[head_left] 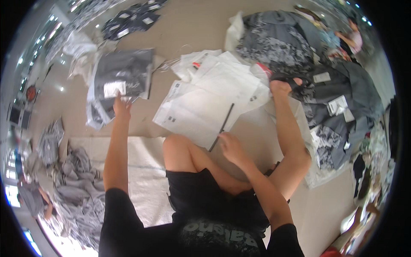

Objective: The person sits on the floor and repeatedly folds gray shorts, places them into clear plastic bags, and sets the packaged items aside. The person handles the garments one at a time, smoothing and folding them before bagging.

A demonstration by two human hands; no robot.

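Observation:
At the upper left, my left hand [122,108] reaches to the near edge of a grey folded garment in a clear plastic bag [124,70]. Its fingers close on that edge, just below a white label [114,89]. In front of me lies a spread pile of white plastic bags [192,109]. Across the pile slants a thin black strip [227,118]. My right hand [232,149] is closed, its curled fingertips at the strip's lower part. The fingers partly hide the grip there.
Dark grey patterned garments with white tags [338,105] heap up on the right, beside my bare foot [280,87]. Loose grey clothes [81,192] lie at the left next to a pale cloth [145,180]. Dark packages [132,21] lie farther off; another person [353,38] is at the upper right.

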